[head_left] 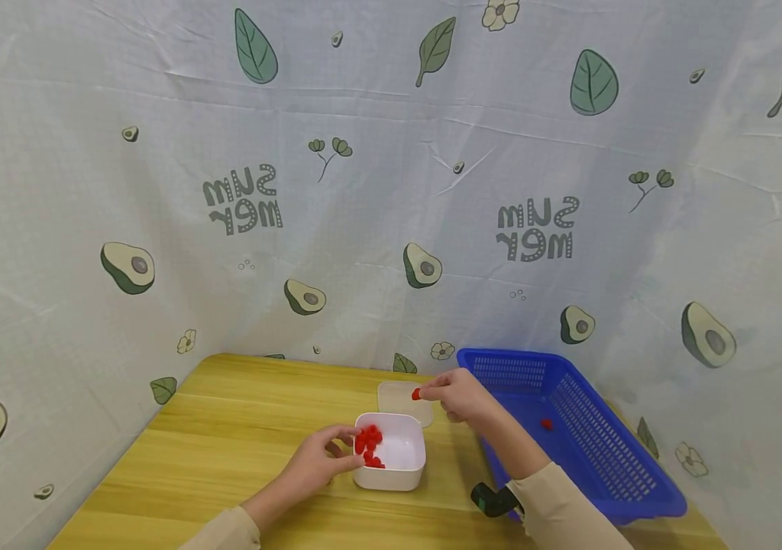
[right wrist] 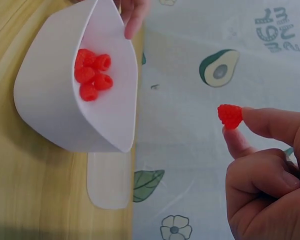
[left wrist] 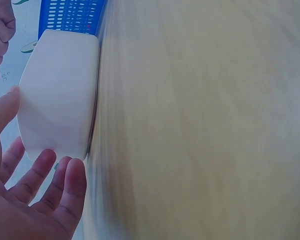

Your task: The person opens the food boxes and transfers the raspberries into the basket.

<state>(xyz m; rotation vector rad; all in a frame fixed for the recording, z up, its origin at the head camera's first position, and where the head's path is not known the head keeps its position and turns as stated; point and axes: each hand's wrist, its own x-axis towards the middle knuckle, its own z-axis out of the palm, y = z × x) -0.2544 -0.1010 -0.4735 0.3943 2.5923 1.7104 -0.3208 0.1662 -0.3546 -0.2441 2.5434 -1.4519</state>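
A red raspberry (right wrist: 230,116) is pinched between thumb and forefinger of my right hand (head_left: 460,396), held in the air behind and to the right of a white square box (head_left: 391,479). Several raspberries (right wrist: 94,74) lie inside that box, along its left side in the head view. My left hand (head_left: 322,458) rests at the box's left side, fingers spread and thumb near the front rim. In the left wrist view the left fingers (left wrist: 72,185) are loosely bent against the outer wall of the box.
A blue basket (head_left: 611,416) stands at the right of the wooden table (head_left: 260,412), with one raspberry (head_left: 546,424) in it. Behind the white box lies a flat translucent lid (head_left: 394,397). A patterned curtain (head_left: 363,229) hangs along the table's back.
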